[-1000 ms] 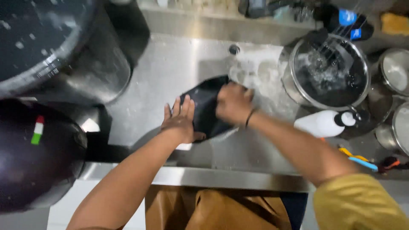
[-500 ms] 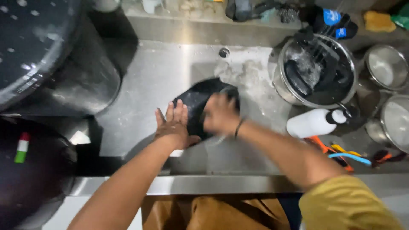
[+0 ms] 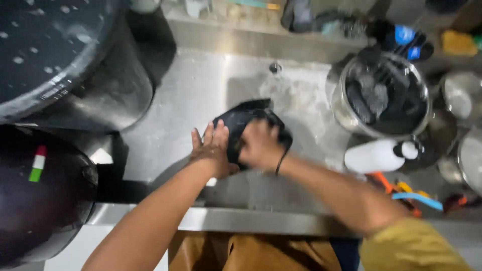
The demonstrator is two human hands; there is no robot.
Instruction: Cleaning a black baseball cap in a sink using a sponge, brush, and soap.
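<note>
The left hand (image 3: 213, 148) lies flat with fingers spread, pinning the black pan-like dish (image 3: 246, 123) on the steel sink floor (image 3: 196, 95), while the right hand (image 3: 261, 145), seemingly curled around a hidden scrubber, should press evenly.

Both hands press on a black pan (image 3: 246, 120) lying in a wet steel sink (image 3: 201, 90). The left hand (image 3: 213, 150) lies flat with fingers spread on the pan's near edge; the right hand (image 3: 258, 145) is just beside it, blurred, on the pan. Right of the right hand lies a white bottle (image 3: 374, 155), and beyond that stands a steel pot (image 3: 384, 95).
</note>
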